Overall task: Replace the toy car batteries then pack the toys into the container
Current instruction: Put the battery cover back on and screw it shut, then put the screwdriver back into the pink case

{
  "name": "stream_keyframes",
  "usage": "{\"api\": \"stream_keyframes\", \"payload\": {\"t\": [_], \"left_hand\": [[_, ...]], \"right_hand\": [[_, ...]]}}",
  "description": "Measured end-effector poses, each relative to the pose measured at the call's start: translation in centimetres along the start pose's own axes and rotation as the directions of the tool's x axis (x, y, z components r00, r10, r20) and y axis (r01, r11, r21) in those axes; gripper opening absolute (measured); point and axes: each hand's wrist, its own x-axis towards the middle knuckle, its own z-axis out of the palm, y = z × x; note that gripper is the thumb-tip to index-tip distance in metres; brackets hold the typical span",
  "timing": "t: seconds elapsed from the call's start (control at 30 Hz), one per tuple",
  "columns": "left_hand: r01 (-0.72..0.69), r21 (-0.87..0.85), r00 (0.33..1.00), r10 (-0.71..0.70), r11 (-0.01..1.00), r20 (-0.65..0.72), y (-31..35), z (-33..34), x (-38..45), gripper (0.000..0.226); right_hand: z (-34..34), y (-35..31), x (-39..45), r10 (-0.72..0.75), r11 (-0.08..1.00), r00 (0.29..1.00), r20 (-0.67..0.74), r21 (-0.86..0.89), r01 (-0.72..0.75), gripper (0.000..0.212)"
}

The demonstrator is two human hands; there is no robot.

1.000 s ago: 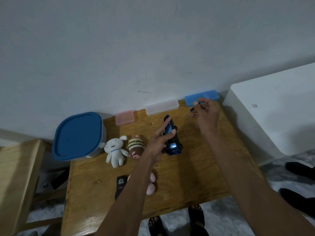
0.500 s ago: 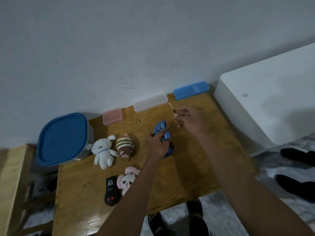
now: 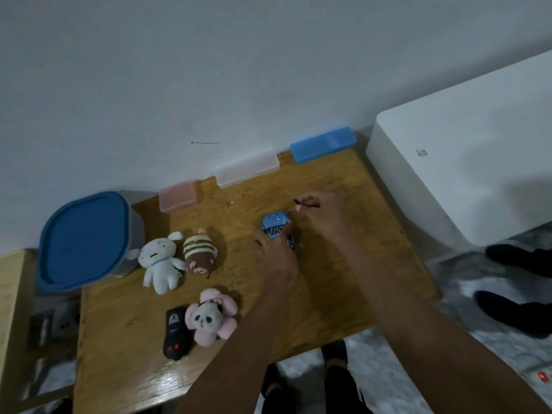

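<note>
Blue-lidded container [image 3: 82,240] sits far left on the wooden table [image 3: 328,294], with three soft plush toys [image 3: 161,259] and a black remote [image 3: 175,333] beside it. Mid-table, the left hand [image 3: 276,249] grips the glossy blue toy car [image 3: 276,227]; just right, the right hand [image 3: 324,209] pinches a thin screwdriver [image 3: 294,198], with three flat plastic cases [image 3: 248,168] along the wall.

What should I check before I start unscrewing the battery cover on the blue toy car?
1. Small blue toy car steadied: ok, left hand grips it on the wooden table.
2. Thin dark-handled screwdriver in hand: ok, right hand pinches it.
3. Tip on the screw: not ok, it points up and away.
4. Car underside up: cannot tell.
5. New batteries ready: cannot tell, none visible.
6. Round blue-lidded container open for packing: not ok, lid on.
</note>
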Motion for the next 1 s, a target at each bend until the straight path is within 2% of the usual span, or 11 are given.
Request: {"api": "stream_keyframes", "payload": {"t": [0.23,0.4,0.6,0.77,0.87,1.0], "left_hand": [[0.018,0.045,1.000,-0.018,0.999,0.000,0.3,0.2,0.2,0.066],[-0.010,-0.054,0.998,0.007,0.999,-0.064,-0.5,-0.3,0.0,0.081],[-0.053,-0.211,0.964,-0.004,0.976,-0.264,-2.9,-4.3,1.1,0.056],[-0.127,-0.327,0.888,-0.040,0.936,-0.459,-7.8,-8.9,3.9,0.043],[-0.104,-0.356,0.873,-0.087,0.929,-0.481,-11.2,-11.8,5.7,0.040],[-0.059,-0.354,0.884,-0.116,0.934,-0.453,-15.5,-14.7,8.2,0.037]], "right_hand": [[-0.2,0.1,0.7,-0.012,0.999,1.000,-0.008,-0.030,0.012,0.017],[0.2,-0.9,1.3,-0.020,0.999,1.000,-0.009,-0.041,0.019,0.013],[2.6,-4.0,2.3,-0.070,0.996,0.997,0.015,-0.054,0.071,0.014],[7.0,-7.5,3.2,-0.185,0.977,0.978,0.095,-0.090,0.194,0.025],[10.2,-9.7,3.5,-0.258,0.950,0.957,0.132,-0.146,0.277,0.025],[14.8,-12.2,4.1,-0.311,0.914,0.932,0.187,-0.212,0.347,0.021]]}}
